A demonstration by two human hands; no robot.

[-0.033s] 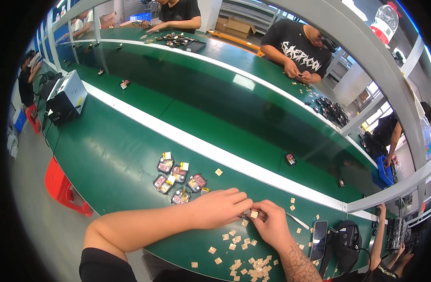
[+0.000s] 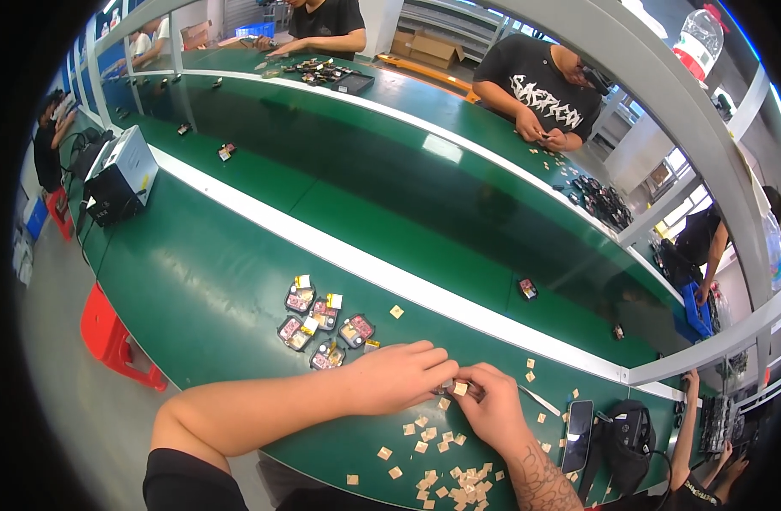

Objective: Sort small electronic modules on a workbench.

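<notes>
Hands sit exactly where they were in the earlier frame; both pictures are the same instant, and I see no shift in anything on the bench. My left hand (image 2: 399,376) and right hand (image 2: 491,407) meet fingertip to fingertip over the green bench (image 2: 203,281), pinching a small part (image 2: 455,388) between them: a tiny piece with a pale tan square face, mostly hidden by the fingers, so I cannot tell its full shape. Both grips are narrow, closed on that 1 piece, which is held just above the bench near its front edge.

Just left of my left hand lies a cluster of 5 small dark components (image 2: 322,322) with pinkish faces and yellow or white tabs. Loose tan squares (image 2: 446,477) are scattered below and right of my hands, piled thickest at the lower edge. Thin tweezers (image 2: 539,400) lie just right of my right hand, and a dark phone (image 2: 577,435) lies beyond them beside a black pouch (image 2: 627,434).

Far left stands a grey box-shaped unit (image 2: 122,175). A red stool (image 2: 109,336) sits below the bench edge. Brown cardboard boxes (image 2: 429,47) rest at the top, behind other workers.
</notes>
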